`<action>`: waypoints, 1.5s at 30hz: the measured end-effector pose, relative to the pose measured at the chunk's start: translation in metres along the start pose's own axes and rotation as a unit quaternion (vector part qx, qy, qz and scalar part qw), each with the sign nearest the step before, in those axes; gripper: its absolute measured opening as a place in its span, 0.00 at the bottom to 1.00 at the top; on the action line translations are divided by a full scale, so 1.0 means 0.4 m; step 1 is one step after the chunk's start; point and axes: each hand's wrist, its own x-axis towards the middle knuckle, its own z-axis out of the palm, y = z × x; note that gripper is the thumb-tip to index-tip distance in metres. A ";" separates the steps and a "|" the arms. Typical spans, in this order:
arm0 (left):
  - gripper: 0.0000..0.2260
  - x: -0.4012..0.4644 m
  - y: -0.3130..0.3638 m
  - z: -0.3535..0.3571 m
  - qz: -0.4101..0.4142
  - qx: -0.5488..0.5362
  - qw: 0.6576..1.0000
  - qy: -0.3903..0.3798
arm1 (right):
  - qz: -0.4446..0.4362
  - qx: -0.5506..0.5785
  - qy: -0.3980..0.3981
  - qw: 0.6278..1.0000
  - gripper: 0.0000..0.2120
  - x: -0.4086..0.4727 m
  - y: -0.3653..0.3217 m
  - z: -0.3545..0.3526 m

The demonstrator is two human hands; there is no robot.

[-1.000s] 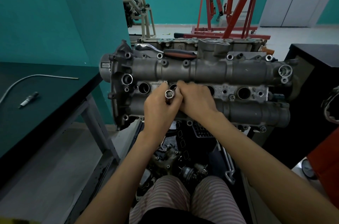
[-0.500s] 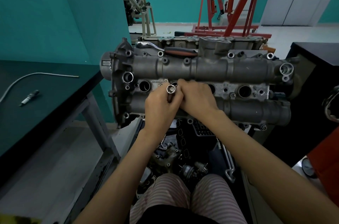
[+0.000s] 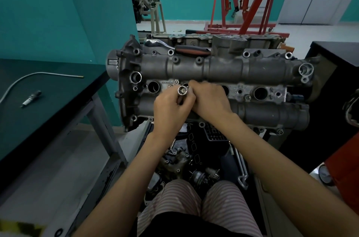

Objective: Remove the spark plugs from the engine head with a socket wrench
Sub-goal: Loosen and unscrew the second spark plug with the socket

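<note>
Lying loose on tabletop, far left: spark plug. Gripping socket over engine head wells: left hand. Pinching alongside: right hand. Judging: keeping socket straight, twisting gently.

Two hands, one socket, one loose spark plug.

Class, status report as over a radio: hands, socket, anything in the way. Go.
Left hand grips socket over engine head. Right hand fingers at socket, grip unclear. Ratchet lies unused on head's far edge. Nothing blocking.
</note>
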 end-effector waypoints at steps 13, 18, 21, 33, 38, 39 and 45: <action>0.14 -0.007 -0.001 -0.001 -0.036 -0.029 0.999 -0.004 | -0.005 -0.016 -0.003 1.000 0.09 0.003 0.002 0.005; 0.11 -0.011 -0.002 0.002 -0.044 -0.023 0.999 -0.010 | -0.015 0.013 -0.011 1.000 0.07 0.002 0.003 0.007; 0.11 -0.010 -0.003 0.002 -0.055 -0.026 0.998 -0.006 | -0.010 0.032 0.011 0.999 0.10 -0.002 -0.003 0.006; 0.10 -0.013 -0.006 0.002 -0.049 -0.030 0.998 -0.009 | -0.003 0.030 0.027 0.999 0.09 -0.003 -0.004 0.008; 0.14 -0.007 -0.007 0.003 -0.022 -0.018 1.000 0.001 | 0.001 -0.020 0.014 1.000 0.10 -0.001 -0.001 0.011; 0.16 -0.005 -0.005 0.003 -0.012 -0.014 1.000 0.003 | -0.001 -0.024 0.012 1.000 0.11 0.000 0.000 0.011; 0.12 -0.011 -0.010 0.003 -0.030 -0.035 0.999 -0.007 | -0.019 0.004 0.022 1.000 0.09 -0.003 0.001 0.010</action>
